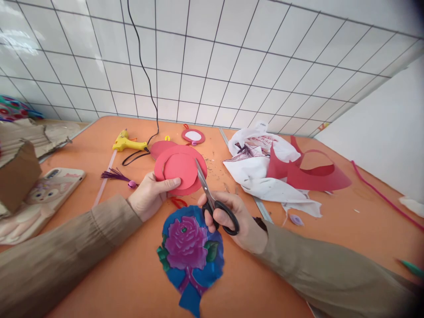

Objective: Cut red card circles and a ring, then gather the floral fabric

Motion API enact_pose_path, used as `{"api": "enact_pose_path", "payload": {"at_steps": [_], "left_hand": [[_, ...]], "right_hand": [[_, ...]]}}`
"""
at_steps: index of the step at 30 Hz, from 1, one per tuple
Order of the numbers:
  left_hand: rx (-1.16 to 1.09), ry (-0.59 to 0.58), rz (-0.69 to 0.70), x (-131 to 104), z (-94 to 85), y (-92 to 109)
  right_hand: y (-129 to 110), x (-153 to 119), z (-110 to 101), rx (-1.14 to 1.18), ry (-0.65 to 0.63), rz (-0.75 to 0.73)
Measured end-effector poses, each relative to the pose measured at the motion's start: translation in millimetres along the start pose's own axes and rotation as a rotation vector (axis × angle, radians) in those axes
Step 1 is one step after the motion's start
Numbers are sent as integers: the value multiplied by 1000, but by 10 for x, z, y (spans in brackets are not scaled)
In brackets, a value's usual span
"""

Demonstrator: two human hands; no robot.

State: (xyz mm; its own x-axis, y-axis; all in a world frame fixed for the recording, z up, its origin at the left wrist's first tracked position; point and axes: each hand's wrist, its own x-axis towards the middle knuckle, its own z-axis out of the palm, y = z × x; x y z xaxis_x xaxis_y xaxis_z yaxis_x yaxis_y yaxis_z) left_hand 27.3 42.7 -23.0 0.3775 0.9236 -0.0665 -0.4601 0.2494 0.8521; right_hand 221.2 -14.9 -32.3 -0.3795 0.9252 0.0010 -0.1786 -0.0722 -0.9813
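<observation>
My left hand (pixel 152 194) pinches a round piece of red card (pixel 180 168), thumb on top and fingers beneath. A curved cut runs inside the card's edge, so an inner disc sits within an outer ring. My right hand (pixel 233 216) grips black-handled scissors (pixel 209 196), whose blades point up and reach the card's right side. Below both hands lies a blue fabric cutout (pixel 192 256) with a purple rose and green leaves. Behind the held card rests another red card piece (pixel 162 149), partly covered.
A yellow glue gun (pixel 129 143) with a black cord stands at the back left, near a purple tassel (pixel 117 175). A phone (pixel 49 198) and cardboard box (pixel 20 176) are left. White cloth and plastic (pixel 261 170) and red card scraps (pixel 318 176) lie right. Behind rises a tiled wall.
</observation>
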Motion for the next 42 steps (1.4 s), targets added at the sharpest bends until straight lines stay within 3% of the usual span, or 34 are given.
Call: {"api": "enact_pose_path", "payload": {"at_steps": [19, 42], "left_hand": [[16, -49, 16, -5, -6, -11], [-5, -13, 7, 0, -6, 4]], "right_hand": [[-29, 1, 26, -23, 25, 24], [-41, -5, 32, -40, 30, 26]]}}
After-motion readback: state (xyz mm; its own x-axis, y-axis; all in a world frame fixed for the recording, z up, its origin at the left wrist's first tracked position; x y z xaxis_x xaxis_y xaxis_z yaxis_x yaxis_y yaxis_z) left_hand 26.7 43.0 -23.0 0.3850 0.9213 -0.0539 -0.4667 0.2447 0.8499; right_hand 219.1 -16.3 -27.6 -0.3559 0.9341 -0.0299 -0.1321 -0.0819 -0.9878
